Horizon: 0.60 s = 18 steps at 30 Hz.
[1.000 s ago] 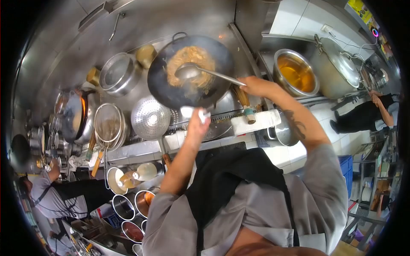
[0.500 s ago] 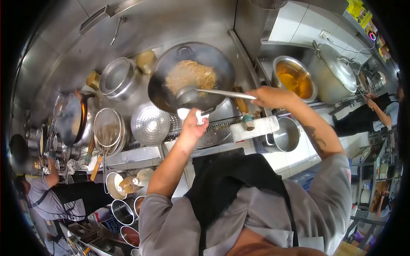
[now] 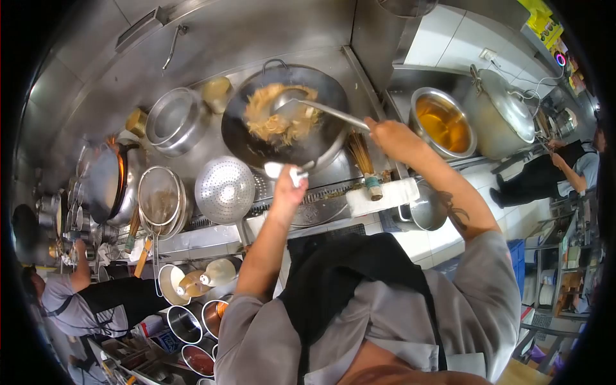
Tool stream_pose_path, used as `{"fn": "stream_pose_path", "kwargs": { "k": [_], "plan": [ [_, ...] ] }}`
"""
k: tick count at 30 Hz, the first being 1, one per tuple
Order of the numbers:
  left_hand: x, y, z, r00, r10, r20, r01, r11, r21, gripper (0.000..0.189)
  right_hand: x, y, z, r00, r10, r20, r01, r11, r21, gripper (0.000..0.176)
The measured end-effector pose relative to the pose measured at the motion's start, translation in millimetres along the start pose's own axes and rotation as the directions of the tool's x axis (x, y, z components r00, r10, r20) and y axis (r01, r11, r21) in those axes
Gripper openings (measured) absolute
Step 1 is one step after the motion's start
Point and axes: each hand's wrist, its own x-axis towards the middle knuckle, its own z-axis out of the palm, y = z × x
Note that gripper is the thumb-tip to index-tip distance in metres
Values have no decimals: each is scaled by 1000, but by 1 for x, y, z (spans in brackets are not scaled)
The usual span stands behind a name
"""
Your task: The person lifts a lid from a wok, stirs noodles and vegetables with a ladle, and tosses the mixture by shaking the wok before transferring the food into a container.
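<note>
A large dark wok (image 3: 236, 142) sits on the range in front of me, with steaming brown noodles (image 3: 262, 122) heaped in it. My left hand (image 3: 290, 185) is closed around a white cloth (image 3: 274, 169) at the wok's near handle (image 3: 308, 165). My right hand (image 3: 393, 138) grips the end of a long metal ladle (image 3: 337, 114). The ladle's bowl lies over the upper part of the noodles, its back facing up. A bundled bamboo brush (image 3: 366, 163) stands just right of the wok, below my right forearm.
Left of the wok are a perforated skimmer (image 3: 224, 190), a mesh strainer (image 3: 159, 192) and a metal pot (image 3: 173, 122). At right stand a bowl of amber liquid (image 3: 443, 122) and a lidded pot (image 3: 507, 106). Co-workers appear at far left and far right.
The ladle's bowl has moved from the wok's near side to the far side, over the noodles. The noodles have spread and shifted. My left hand still holds the cloth at the handle.
</note>
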Motion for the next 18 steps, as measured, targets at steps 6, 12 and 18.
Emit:
{"fn": "stream_pose_path", "kwargs": {
  "k": [6, 12, 18],
  "plan": [
    [34, 26, 11, 998, 16, -62, -11, 997, 81, 5, 31, 28, 17, 992, 108, -71, -101, 990, 93, 26],
    [36, 23, 11, 1000, 8, -30, -8, 1000, 12, 5, 115, 45, 77, 974, 205, -102, -184, 965, 185, 23],
    [38, 27, 11, 999, -33, -13, 34, 999, 11, 8, 135, -37, 109, 964, 217, 156, -267, 821, 505, 31]
  ]
}}
